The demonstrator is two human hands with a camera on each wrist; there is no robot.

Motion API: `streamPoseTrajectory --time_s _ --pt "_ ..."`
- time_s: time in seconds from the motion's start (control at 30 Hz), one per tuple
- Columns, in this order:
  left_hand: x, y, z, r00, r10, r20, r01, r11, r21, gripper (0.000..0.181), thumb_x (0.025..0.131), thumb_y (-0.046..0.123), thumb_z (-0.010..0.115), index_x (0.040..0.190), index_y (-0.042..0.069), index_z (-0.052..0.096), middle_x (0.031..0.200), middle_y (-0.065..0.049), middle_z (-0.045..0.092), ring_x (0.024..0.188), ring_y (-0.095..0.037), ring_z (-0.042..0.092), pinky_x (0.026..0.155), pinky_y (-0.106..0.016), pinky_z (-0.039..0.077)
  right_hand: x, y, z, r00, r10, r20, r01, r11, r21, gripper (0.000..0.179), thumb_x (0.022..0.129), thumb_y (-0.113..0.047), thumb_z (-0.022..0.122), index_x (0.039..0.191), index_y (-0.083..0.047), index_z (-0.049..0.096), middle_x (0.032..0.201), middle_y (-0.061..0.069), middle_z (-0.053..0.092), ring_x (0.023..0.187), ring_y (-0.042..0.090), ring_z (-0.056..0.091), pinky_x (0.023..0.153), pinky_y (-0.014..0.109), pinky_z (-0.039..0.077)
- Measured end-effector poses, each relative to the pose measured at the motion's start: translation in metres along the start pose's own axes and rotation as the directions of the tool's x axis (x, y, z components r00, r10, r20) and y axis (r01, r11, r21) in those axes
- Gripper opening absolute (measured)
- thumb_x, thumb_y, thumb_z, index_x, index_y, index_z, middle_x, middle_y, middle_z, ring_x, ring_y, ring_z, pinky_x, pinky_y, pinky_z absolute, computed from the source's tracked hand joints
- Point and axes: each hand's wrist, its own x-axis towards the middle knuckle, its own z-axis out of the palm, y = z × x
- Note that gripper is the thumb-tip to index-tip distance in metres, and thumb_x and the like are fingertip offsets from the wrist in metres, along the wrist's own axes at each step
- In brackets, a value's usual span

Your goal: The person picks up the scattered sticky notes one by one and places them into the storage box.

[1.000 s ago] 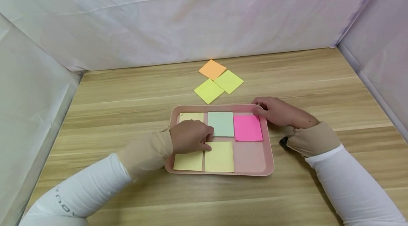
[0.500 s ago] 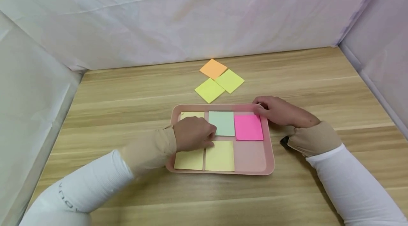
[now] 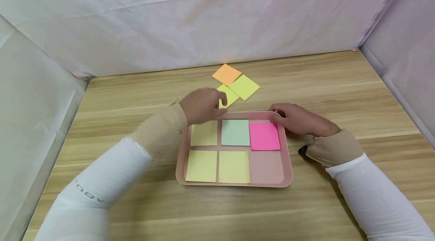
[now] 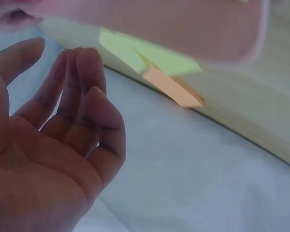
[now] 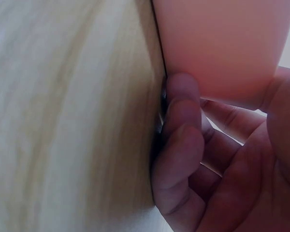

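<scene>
A pink tray (image 3: 266, 168) holds sticky note pads: a pale green pad (image 3: 235, 132), a bright pink pad (image 3: 264, 136) and three pale yellow ones, such as the front-left pad (image 3: 201, 166). My left hand (image 3: 202, 105) hovers over the tray's back-left edge, partly covering a yellow pad (image 3: 232, 97) on the table. In the left wrist view its fingers (image 4: 106, 121) bend loosely, thumb apart, with nothing between them. My right hand (image 3: 295, 119) grips the tray's back-right corner, thumb on the rim; the right wrist view shows fingertips (image 5: 179, 150) against the outer wall.
Behind the tray, on the wooden table (image 3: 142, 93), lie an orange pad (image 3: 226, 74) and a yellow-green pad (image 3: 244, 87), close to the yellow one. A pale cloth wall (image 3: 190, 25) rises at the table's back edge.
My left hand has risen from the tray's left part and moved back toward the yellow pads, uncovering the pale yellow pads on the left. My right hand and the tray stay put.
</scene>
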Motion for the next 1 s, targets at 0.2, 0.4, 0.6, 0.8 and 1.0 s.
streamPoseTrajectory --time_s 0.2,0.4,0.6,0.8,1.0 --pt "0.018 -0.029 -0.013 0.993 -0.121 -0.012 0.120 0.992 -0.038 0.028 0.097 0.025 0.065 0.117 0.006 0.067 0.098 -0.008 0.070 0.088 -0.021 0.065 0.083 -0.038 0.052 0.000 0.000 0.000 1.000 -0.002 0.000 0.002 1.000 0.005 0.017 0.105 -0.027 0.051 0.107 -0.020 0.066 0.090 0.002 0.062 0.087 0.021 0.054 0.078 0.035 0.044" --pt "0.034 -0.050 -0.012 0.979 -0.204 -0.002 0.204 0.978 -0.041 0.029 0.098 0.026 0.062 0.119 0.005 0.066 0.108 -0.010 0.072 0.095 -0.024 0.068 0.087 -0.041 0.053 0.000 0.000 0.000 1.000 -0.001 0.002 0.001 1.000 0.007 0.017 0.105 -0.028 0.051 0.108 -0.020 0.066 0.091 0.001 0.062 0.088 0.020 0.054 0.078 0.035 0.045" --pt "0.053 -0.066 -0.002 0.967 -0.251 0.041 0.251 0.968 0.010 0.021 0.096 0.028 0.062 0.101 0.008 0.068 0.099 -0.004 0.069 0.077 -0.018 0.057 0.073 -0.035 0.049 0.000 0.000 0.000 1.000 0.006 0.008 -0.006 1.000 0.016 0.017 0.105 -0.027 0.051 0.108 -0.020 0.066 0.091 0.002 0.062 0.087 0.020 0.054 0.078 0.035 0.044" --pt "0.074 -0.081 0.017 0.962 -0.242 0.124 0.239 0.970 0.040 0.053 0.094 0.038 0.066 0.054 0.016 0.041 0.053 0.007 0.026 0.051 -0.009 0.023 0.048 -0.026 0.023 0.001 -0.001 0.001 1.000 0.002 0.004 -0.002 1.000 0.015 0.017 0.105 -0.027 0.051 0.109 -0.019 0.066 0.091 0.002 0.062 0.087 0.020 0.054 0.078 0.034 0.045" --pt "0.079 -0.082 0.028 0.939 -0.305 0.160 0.297 0.952 0.071 0.059 0.085 0.058 0.070 0.055 0.018 0.039 0.054 0.007 0.030 0.053 -0.011 0.031 0.048 -0.029 0.030 0.001 -0.001 0.002 1.000 0.004 0.005 -0.004 1.000 0.019 0.017 0.105 -0.027 0.051 0.110 -0.019 0.066 0.091 0.002 0.062 0.086 0.020 0.053 0.077 0.034 0.044"
